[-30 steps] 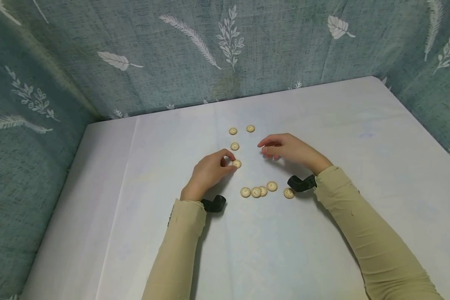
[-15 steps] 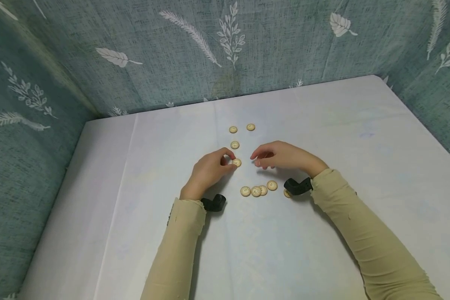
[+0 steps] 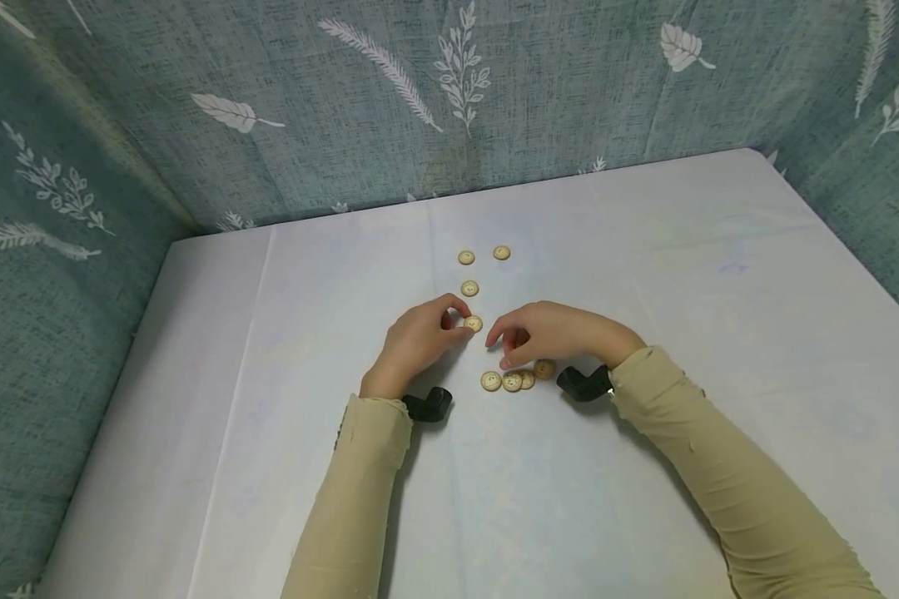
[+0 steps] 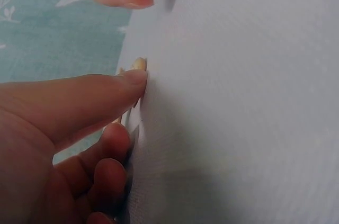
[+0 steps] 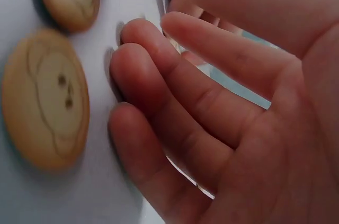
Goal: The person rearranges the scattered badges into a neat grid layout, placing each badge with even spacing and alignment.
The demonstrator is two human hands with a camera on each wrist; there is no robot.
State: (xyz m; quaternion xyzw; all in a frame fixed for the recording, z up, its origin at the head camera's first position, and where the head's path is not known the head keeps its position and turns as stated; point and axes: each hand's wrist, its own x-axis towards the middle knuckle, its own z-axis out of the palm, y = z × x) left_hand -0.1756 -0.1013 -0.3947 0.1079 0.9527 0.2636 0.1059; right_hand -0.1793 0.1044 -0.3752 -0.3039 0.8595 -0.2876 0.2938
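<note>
My left hand (image 3: pixel 418 339) pinches a round wooden button (image 3: pixel 474 324) between thumb and forefinger at the table surface; the left wrist view shows only the button's edge (image 4: pixel 140 64) past the thumb. My right hand (image 3: pixel 558 331) hovers just behind a row of similar buttons, its fingers loosely bent with nothing between them. Two buttons in that row overlap, and one button (image 3: pixel 544 369) lies below the right palm. Up close in the right wrist view, a button (image 5: pixel 45 99) has a bear-like outline and two dark holes, apart from the fingers (image 5: pixel 143 78).
Farther back on the white-covered table (image 3: pixel 330 466) lie three more buttons, among them a left one (image 3: pixel 466 258) and a right one (image 3: pixel 502 252). A green leaf-patterned cloth (image 3: pixel 569 83) stands behind and at both sides. Black wrist cameras (image 3: pixel 586 383) jut from the sleeves.
My right hand has come nearer and to the left, down toward the button row. Its wrist camera now covers the row's rightmost button. The left hand keeps its pinch in place.
</note>
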